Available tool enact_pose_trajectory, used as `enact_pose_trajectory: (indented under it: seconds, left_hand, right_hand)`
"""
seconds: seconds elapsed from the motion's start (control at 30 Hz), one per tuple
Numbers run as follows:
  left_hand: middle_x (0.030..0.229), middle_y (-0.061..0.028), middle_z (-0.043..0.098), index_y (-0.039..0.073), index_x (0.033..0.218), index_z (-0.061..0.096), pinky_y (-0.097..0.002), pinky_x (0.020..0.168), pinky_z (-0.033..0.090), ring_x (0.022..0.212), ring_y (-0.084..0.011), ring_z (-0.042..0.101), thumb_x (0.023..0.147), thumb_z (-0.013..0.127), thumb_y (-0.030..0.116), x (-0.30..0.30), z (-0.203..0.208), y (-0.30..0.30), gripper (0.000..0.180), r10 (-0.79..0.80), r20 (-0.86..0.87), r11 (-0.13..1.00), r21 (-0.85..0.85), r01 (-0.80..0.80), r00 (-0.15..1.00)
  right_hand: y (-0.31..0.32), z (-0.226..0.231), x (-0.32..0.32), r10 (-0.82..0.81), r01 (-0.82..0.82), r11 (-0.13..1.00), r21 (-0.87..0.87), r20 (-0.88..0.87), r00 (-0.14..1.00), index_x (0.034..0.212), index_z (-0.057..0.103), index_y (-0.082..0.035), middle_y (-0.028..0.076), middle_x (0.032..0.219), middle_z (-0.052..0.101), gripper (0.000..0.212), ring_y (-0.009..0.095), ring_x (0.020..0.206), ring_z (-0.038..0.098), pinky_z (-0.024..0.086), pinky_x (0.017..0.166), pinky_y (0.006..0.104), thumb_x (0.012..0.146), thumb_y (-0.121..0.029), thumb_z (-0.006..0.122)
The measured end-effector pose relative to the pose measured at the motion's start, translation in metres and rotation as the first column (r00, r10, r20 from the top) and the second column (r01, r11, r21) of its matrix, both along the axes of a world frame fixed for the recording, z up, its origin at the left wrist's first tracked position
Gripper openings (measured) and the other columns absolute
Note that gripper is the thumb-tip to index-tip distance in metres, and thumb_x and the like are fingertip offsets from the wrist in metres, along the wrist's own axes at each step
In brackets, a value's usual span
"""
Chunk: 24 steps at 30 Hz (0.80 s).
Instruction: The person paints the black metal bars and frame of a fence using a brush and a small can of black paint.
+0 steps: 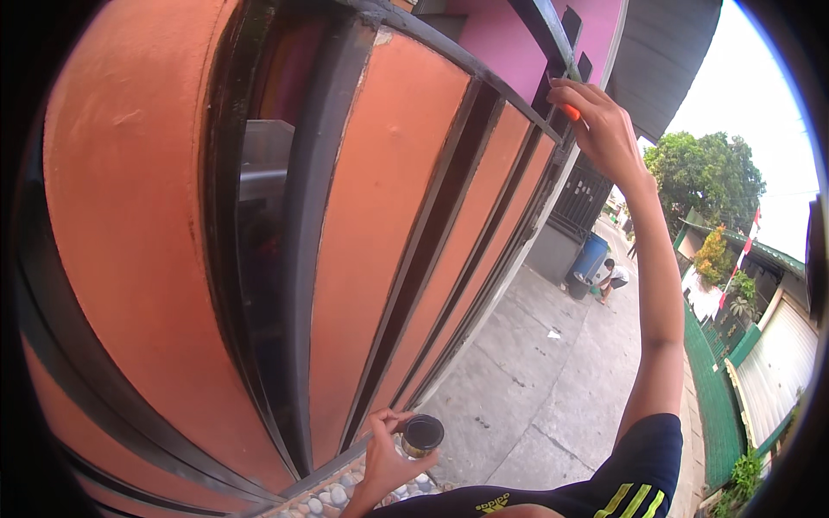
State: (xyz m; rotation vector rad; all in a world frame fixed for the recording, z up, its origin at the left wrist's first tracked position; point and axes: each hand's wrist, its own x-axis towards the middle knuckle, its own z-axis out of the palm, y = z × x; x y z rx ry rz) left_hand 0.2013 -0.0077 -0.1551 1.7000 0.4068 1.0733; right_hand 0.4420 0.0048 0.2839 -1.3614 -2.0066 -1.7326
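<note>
Low in the view, my left hand (pixel 390 462) is closed around a small open can (pixel 423 434) with something black inside, likely paint. My right arm stretches up to the far right top of the fence. There my right hand (pixel 598 125) grips what looks like a paintbrush (pixel 571 112); its orange handle end shows between the fingers, and the bristles are hidden. The hand is up against a dark metal bar (pixel 546 33). To the left stands the fence, with orange panels (pixel 380 190) between black upright bars (pixel 315 216).
Pebbles (pixel 338 495) line the fence's foot. Beyond lies a concrete lane (pixel 527 371), where a person (pixel 615 276) bends beside a blue barrel (pixel 589 256). A pink wall (pixel 505 39) rises behind the fence. Across the lane are a white shutter (pixel 777 367) and a tree (pixel 708 173).
</note>
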Motion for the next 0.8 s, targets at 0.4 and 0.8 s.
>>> enact_pose_trajectory:
  seconds: [0.4,0.8]
  left_hand:
    - [0.111,-0.0226,0.06,0.002,0.113,0.026,-0.0366,0.088,0.049,0.099,-0.0261,0.065,0.065,0.085,0.014,-0.002,-0.002,0.001,0.077,0.047,0.006,0.998,-0.051,-0.046,0.999]
    - [0.112,-0.0217,0.06,0.002,0.113,0.026,-0.0363,0.089,0.049,0.102,-0.0269,0.064,0.065,0.085,0.016,-0.002,-0.004,-0.001,0.077,0.03,0.018,0.998,-0.049,-0.029,0.999]
  right_hand:
    - [0.008,-0.027,-0.013,-0.115,0.082,0.987,0.136,0.261,0.958,0.109,0.056,-0.015,0.01,0.124,0.06,0.043,0.027,0.114,0.058,0.058,0.077,0.0359,0.072,0.005,0.064]
    - [0.01,-0.022,-0.038,-0.171,0.105,0.976,0.191,0.374,0.911,0.104,0.057,-0.013,0.014,0.121,0.062,0.028,0.028,0.113,0.059,0.057,0.081,0.0356,0.079,-0.001,0.06]
